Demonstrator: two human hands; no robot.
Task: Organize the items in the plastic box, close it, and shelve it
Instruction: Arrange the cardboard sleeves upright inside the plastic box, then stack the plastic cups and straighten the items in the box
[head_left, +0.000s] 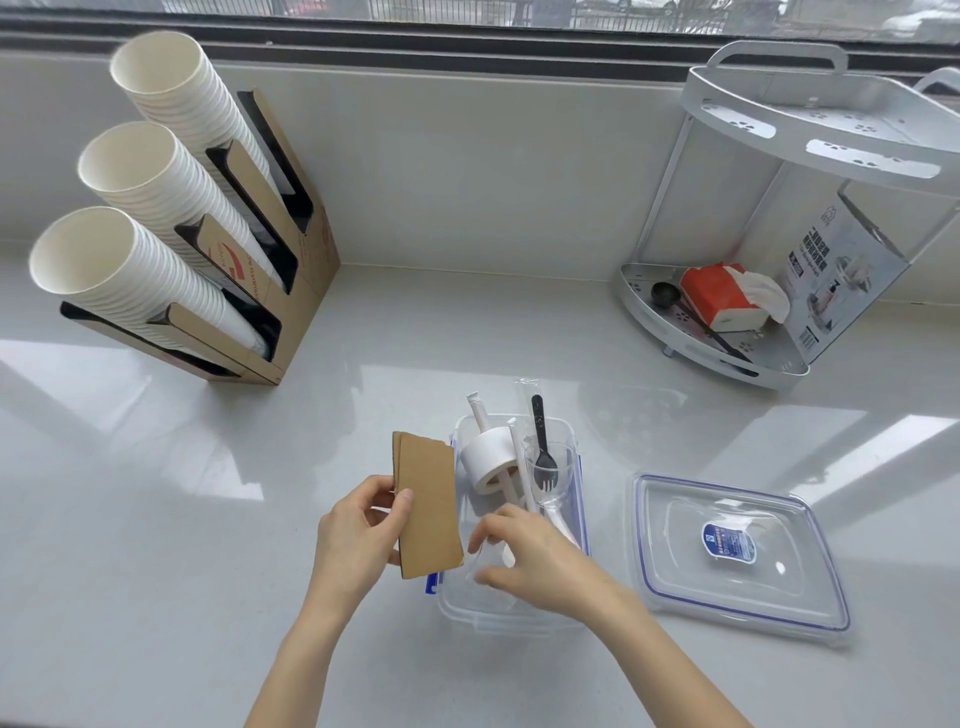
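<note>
Clear rectangular plastic box (574, 457) with blue clips: sat open on the pale glossy countertop (467, 332), just in front of the body. Inside, untidy: white roll of tape (485, 465), black plastic fork (543, 452) in a clear wrapper, paper-wrapped straws (475, 413) jutting past the far rim, small clear cup (545, 470).

Left hand (358, 530): clamped on a stack of flat brown cardboard cup sleeves (428, 506), thumb on the face, held upright just beside the box's left wall. Right hand (535, 558): down inside the box, fingers curled toward the clear wrappers; whether anything was actually pinched could not be told (some blur there).

Clear plastic lid (737, 551) with blue seal and oval sticker: lay flat to the right, near the box but apart. Grey two-tier corner shelf rack (779, 150): stood far right by the window, lower tier holding an orange tissue pack (717, 299).

Step in hand, by judgement: clearing room for the sleeves. Best done by laying the long straws and fork lengthwise below the rim, nudging the tape roll to one end, then sliding the sleeves in flat against a wall. Anything left proud of the rim would likely stop the lid from seating.
</note>
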